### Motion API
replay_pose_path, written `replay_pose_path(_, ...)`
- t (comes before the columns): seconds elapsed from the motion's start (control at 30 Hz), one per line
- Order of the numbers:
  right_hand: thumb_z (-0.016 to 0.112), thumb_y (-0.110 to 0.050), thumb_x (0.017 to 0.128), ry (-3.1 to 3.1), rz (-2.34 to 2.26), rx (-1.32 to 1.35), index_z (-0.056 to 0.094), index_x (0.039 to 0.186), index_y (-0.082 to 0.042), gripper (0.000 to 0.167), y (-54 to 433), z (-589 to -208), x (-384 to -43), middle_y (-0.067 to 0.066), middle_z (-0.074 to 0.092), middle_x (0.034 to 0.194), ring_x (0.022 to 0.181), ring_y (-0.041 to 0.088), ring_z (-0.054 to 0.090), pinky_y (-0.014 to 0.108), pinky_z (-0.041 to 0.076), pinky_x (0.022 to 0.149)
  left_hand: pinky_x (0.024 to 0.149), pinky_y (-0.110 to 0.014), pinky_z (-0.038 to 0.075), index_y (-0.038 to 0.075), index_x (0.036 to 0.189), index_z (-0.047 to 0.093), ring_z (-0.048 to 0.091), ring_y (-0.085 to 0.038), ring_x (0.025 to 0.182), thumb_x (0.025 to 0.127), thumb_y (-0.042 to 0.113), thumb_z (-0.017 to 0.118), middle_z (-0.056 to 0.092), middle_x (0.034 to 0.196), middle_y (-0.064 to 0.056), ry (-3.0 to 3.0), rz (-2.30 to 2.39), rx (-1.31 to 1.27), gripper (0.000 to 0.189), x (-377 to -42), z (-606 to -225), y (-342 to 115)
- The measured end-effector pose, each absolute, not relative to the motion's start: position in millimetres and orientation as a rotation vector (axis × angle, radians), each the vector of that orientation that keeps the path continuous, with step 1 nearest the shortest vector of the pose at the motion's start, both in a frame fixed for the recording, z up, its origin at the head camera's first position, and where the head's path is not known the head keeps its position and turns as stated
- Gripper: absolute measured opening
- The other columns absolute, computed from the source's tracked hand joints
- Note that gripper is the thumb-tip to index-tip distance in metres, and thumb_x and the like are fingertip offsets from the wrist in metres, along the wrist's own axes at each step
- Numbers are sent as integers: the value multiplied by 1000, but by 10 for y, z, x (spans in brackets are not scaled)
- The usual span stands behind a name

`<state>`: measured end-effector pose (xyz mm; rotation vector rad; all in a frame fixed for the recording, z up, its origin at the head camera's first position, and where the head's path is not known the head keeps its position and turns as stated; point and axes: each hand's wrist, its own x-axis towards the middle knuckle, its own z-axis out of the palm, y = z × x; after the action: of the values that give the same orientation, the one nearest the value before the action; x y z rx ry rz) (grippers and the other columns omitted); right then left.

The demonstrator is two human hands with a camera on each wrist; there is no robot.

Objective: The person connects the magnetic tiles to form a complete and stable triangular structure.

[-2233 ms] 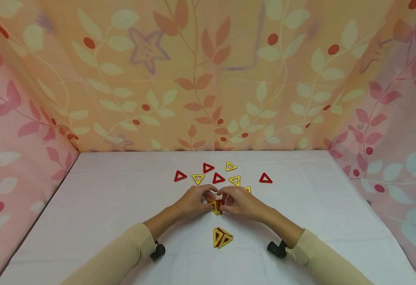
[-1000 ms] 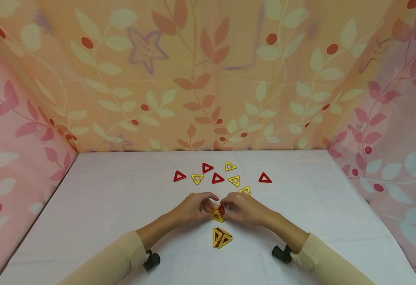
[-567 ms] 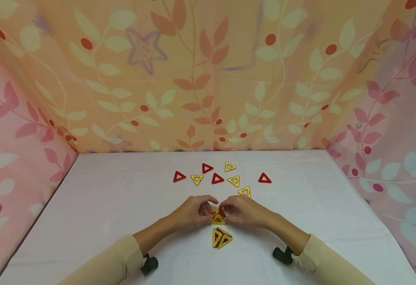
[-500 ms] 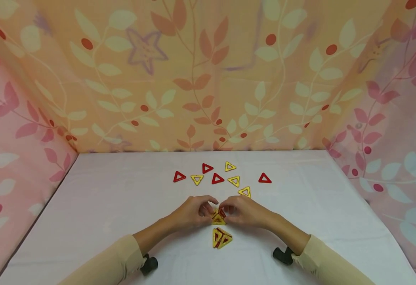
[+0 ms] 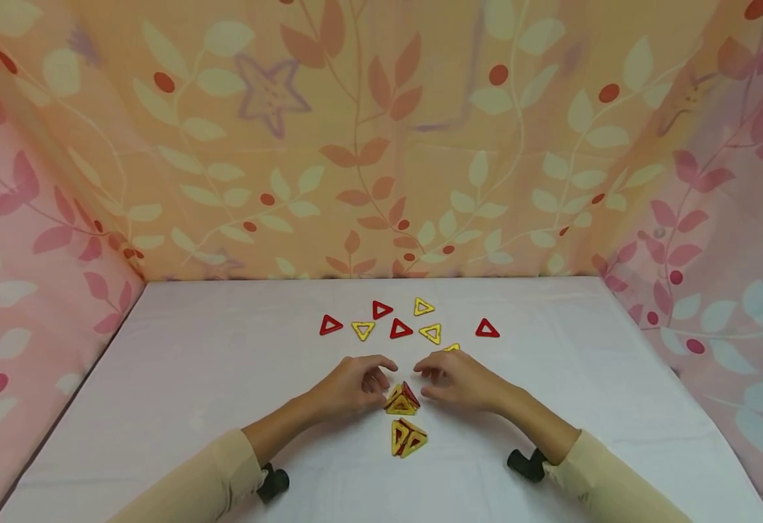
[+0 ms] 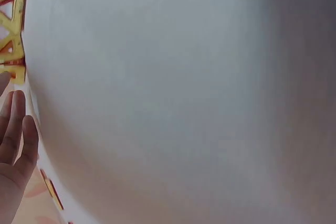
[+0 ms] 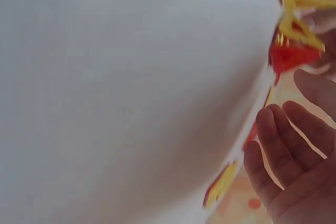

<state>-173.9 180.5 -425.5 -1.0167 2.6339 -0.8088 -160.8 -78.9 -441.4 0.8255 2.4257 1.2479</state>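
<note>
A small pyramid (image 5: 402, 400) of yellow and red triangle frames stands on the white table between the two hands. My left hand (image 5: 357, 385) is at its left side, thumb tip right at the lower left corner and fingers loosely bent above. My right hand (image 5: 458, 381) is a little to the right of it, fingers relaxed and holding nothing. In the right wrist view a red triangle face (image 7: 295, 57) of that pyramid points toward this hand. Just nearer the person stands a second yellow and red pyramid (image 5: 409, 438), close against the first.
Beyond the hands lie several loose flat triangles, among them a red triangle (image 5: 400, 329), a yellow triangle (image 5: 363, 330) and a red triangle (image 5: 487, 329) farther right. One yellow triangle (image 5: 452, 349) is partly hidden by the right hand. Patterned cloth (image 5: 381, 181) encloses the table.
The pyramid between the hands has come toward the person, up to the second pyramid, turning on the way. In the last half second the right hand has let go and moved off to the right.
</note>
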Motion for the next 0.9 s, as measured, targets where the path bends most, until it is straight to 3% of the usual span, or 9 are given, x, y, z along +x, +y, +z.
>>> replay_pose_path(0.3, 75, -7, 85, 2828, -855, -897, 69, 116, 0, 32, 2148, -4233, -1998, 7, 70, 101, 89, 22, 62, 38, 53, 80, 78, -25, 54, 4, 125, 62, 63, -12, 84, 85, 1, 76, 68, 95, -3, 2529, 1328, 734, 43, -1776, -4440, -967)
replay_pose_path(0.5, 74, -7, 84, 2848, -772, -888, 68, 117, 0, 34, 2268, -4263, -2052, 8, 68, 108, 96, 24, 61, 43, 53, 86, 80, -30, 56, 0, 124, 62, 65, -17, 88, 84, -3, 75, 70, 98, -9, 2623, 1394, 678, 42, -1900, -4421, -1047)
replay_pose_path(0.73, 70, -4, 84, 2850, -676, -880, 69, 120, -1, 36, 2320, -4318, -2078, 6, 67, 110, 95, 20, 59, 42, 53, 87, 96, -46, 50, 0, 125, 62, 64, -28, 108, 85, -5, 72, 70, 113, -13, 2767, 1375, 555, 42, -2046, -4380, -1068)
replay_pose_path(0.9, 69, -1, 81, 2825, -676, -883, 68, 121, -1, 40, 2320, -4344, -2094, 7, 66, 112, 96, 20, 58, 42, 51, 88, 104, -47, 45, -1, 132, 58, 60, -30, 120, 85, -7, 69, 65, 127, -16, 2815, 1323, 529, 48, -2168, -4376, -1087)
